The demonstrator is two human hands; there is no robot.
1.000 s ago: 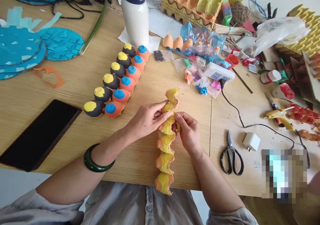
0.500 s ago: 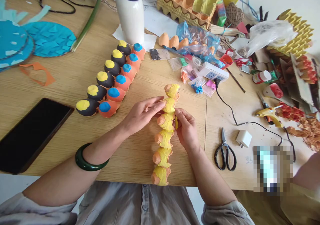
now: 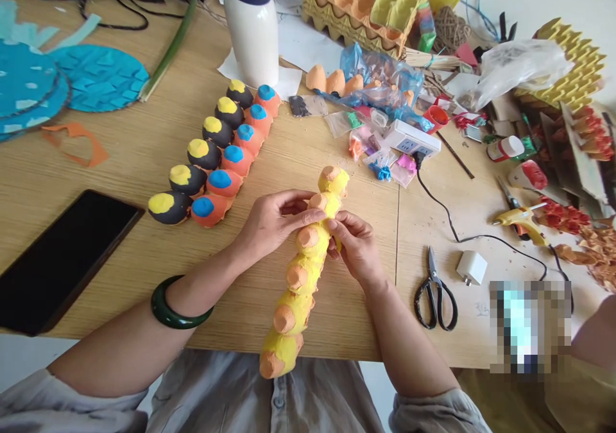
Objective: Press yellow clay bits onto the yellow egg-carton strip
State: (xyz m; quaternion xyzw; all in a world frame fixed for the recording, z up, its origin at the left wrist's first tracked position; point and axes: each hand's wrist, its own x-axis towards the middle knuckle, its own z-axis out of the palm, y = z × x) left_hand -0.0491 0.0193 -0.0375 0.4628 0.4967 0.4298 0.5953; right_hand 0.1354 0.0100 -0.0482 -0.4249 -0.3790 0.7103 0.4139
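Observation:
A strip of egg-carton cups [image 3: 303, 276], orange pulp largely coated in yellow clay, is held slanting over the table, its near end past the front edge. My left hand [image 3: 283, 220] is closed on its upper part from the left, thumb across one cup. On the right side, my right hand [image 3: 353, 244] pinches at the strip's edge, with a small piece of yellow clay [image 3: 337, 245] showing by its fingers. Left of the hands lie a black cup row with yellow tops [image 3: 204, 153] and an orange cup row with blue tops [image 3: 233, 157], side by side.
A phone [image 3: 67, 260] lies at left, near blue discs [image 3: 99, 77]. A white bottle [image 3: 253, 35] stands behind. Scissors [image 3: 436, 292], a charger [image 3: 471, 267], a power strip [image 3: 411, 139] with its cable, and a glue gun [image 3: 522, 224] lie at right. Another person sits at the right edge.
The strip has turned so its cup tips face up more, and its near end has swung left and toward me. Both hands keep to its upper part.

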